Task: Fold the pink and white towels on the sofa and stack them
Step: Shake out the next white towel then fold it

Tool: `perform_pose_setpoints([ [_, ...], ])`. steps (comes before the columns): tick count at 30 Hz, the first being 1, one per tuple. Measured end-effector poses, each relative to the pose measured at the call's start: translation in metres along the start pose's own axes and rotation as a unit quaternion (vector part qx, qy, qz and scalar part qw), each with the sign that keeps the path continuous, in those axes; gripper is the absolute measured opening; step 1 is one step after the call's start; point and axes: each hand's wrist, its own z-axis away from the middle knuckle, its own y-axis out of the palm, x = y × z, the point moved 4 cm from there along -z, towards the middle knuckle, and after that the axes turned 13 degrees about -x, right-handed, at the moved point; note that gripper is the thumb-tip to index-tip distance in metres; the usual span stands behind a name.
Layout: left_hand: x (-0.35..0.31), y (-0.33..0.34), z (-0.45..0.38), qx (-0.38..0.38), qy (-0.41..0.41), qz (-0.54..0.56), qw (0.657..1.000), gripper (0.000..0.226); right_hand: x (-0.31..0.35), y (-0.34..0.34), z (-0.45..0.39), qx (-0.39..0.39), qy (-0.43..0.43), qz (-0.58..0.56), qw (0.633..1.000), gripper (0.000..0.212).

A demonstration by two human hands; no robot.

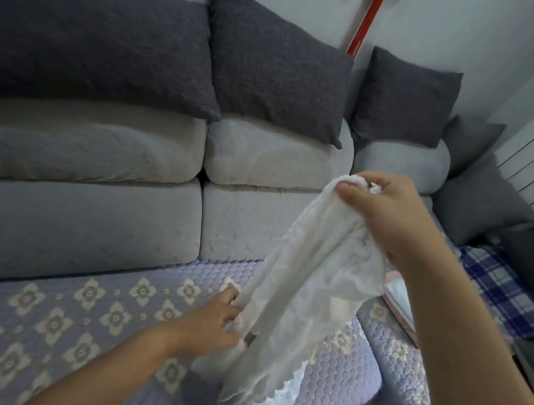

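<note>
A person stands over a sofa (42,326) with a quilted, flower-patterned seat cover. The right hand (388,214) holds a white towel (308,291) up by one bunched end, fingers curled tight around it, so the cloth hangs down over the seat. The left hand (210,323) pinches the towel's lower edge. A pink towel (397,295) peeks out behind the right forearm. The white towel appears still unfolded; next, it likely needs spreading flat by its corners.

We count two hands: left hand (210,325), right hand (388,214). One white towel (309,281), one pink towel (394,280) far right, four dark cushions (275,65), one sofa (89,214).
</note>
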Motion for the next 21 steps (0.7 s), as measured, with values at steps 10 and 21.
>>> perform_pose_setpoints([
  [10, 0.005, 0.055, 0.024, -0.096, 0.076, -0.186, 0.975, 0.043, -0.015, -0.011, -0.02, -0.091, 0.088, -0.118, 0.985, 0.008],
  [21, -0.026, 0.034, 0.045, -0.041, -0.04, 0.205, 0.977, 0.029, -0.001, -0.005, -0.014, -0.035, 0.054, -0.116, 0.991, 0.012],
])
